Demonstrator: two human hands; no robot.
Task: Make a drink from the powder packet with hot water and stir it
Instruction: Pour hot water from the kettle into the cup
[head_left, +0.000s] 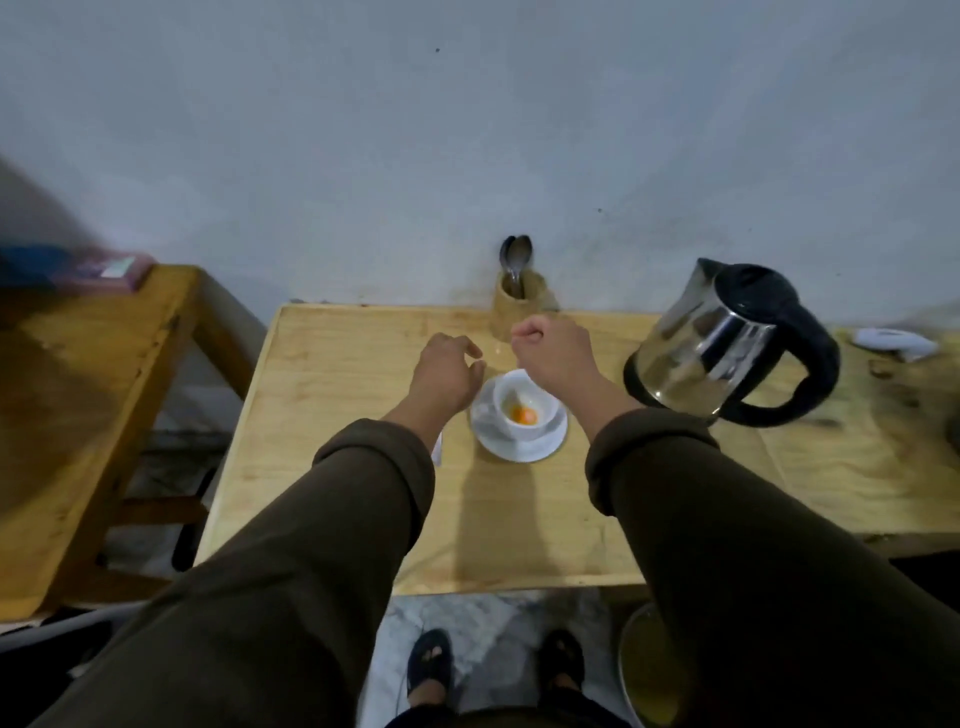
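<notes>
A white cup (524, 397) stands on a white saucer (519, 447) in the middle of the wooden table (337, 415); a small heap of orange powder (523, 415) lies in its bottom. My left hand (447, 371) hovers just left of the cup with fingers loosely curled and apart, holding nothing I can see. Behind the cup's far rim, my right hand (550, 348) is closed into a fist; nothing shows in it. A white edge, maybe the packet (438, 449), peeks out under my left wrist. The steel kettle (722, 343) with a black handle stands to the right.
A wooden holder (511, 312) with spoons (517, 254) stands against the wall just behind my right hand. A second wooden table (88, 389) is at the left. A small white object (891, 340) lies far right. A round bin (644, 670) sits on the floor below.
</notes>
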